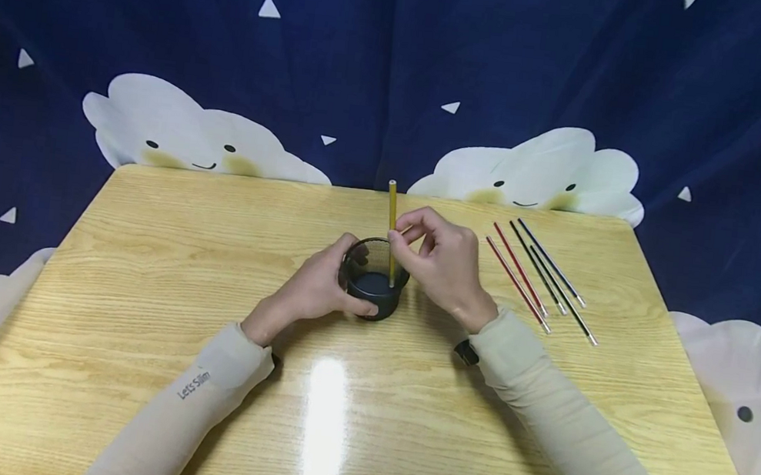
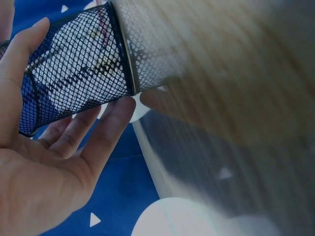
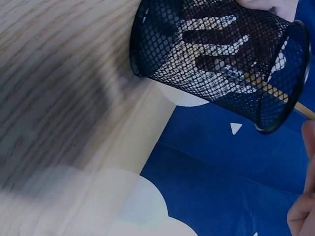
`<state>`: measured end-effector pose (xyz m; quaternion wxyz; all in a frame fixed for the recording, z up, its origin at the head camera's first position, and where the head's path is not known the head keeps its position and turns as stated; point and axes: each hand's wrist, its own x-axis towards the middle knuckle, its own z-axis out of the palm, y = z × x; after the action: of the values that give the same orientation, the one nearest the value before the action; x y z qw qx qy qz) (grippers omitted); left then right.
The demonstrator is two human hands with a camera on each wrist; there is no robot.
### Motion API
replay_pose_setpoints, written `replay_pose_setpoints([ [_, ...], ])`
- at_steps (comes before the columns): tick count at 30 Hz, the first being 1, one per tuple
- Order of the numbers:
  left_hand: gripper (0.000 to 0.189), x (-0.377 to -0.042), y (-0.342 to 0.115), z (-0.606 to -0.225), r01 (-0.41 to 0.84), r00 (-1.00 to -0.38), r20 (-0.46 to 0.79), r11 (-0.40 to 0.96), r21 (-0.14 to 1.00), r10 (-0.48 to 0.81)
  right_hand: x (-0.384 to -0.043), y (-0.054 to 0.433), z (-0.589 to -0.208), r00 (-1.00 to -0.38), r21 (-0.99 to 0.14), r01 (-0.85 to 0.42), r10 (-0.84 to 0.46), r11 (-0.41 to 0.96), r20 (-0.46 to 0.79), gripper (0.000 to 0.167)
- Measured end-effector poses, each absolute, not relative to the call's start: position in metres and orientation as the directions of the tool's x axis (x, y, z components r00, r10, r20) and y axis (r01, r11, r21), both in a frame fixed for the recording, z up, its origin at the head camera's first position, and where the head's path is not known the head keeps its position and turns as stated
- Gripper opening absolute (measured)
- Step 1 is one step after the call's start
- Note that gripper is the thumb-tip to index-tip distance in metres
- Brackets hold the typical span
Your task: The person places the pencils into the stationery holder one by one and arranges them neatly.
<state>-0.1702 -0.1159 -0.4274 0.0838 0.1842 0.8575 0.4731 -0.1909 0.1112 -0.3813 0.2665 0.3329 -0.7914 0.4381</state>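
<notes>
A black mesh pencil cup (image 1: pixel 373 308) stands upright on the table near its middle. My left hand (image 1: pixel 315 286) grips the cup from the left, thumb along the near side and fingers round the far side; the left wrist view shows the thumb and fingers on the mesh (image 2: pixel 78 64). Between thumb and fingertips, my right hand (image 1: pixel 443 263) pinches a yellow pencil (image 1: pixel 394 206) above the rim. The pencil is nearly upright, its lower part inside the cup. Through the mesh in the right wrist view, the pencil's lower end (image 3: pixel 236 73) shows above the cup's bottom.
Right of the cup, several red, black and blue pencils (image 1: pixel 537 273) lie side by side on the wooden table (image 1: pixel 177 247), white ends toward the near right. A dark blue curtain (image 1: pixel 345 48) with white clouds hangs behind the far edge.
</notes>
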Motion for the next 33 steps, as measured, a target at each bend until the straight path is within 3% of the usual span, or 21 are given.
replay_pose_setpoints([
  [33, 0.091, -0.171, -0.117, -0.428, 0.23, -0.916, 0.019, 0.485, 0.843, 0.401, -0.187, 0.107, -0.401, -0.686, -0.495, -0.722, -0.412, 0.483, 0.599, 0.01],
])
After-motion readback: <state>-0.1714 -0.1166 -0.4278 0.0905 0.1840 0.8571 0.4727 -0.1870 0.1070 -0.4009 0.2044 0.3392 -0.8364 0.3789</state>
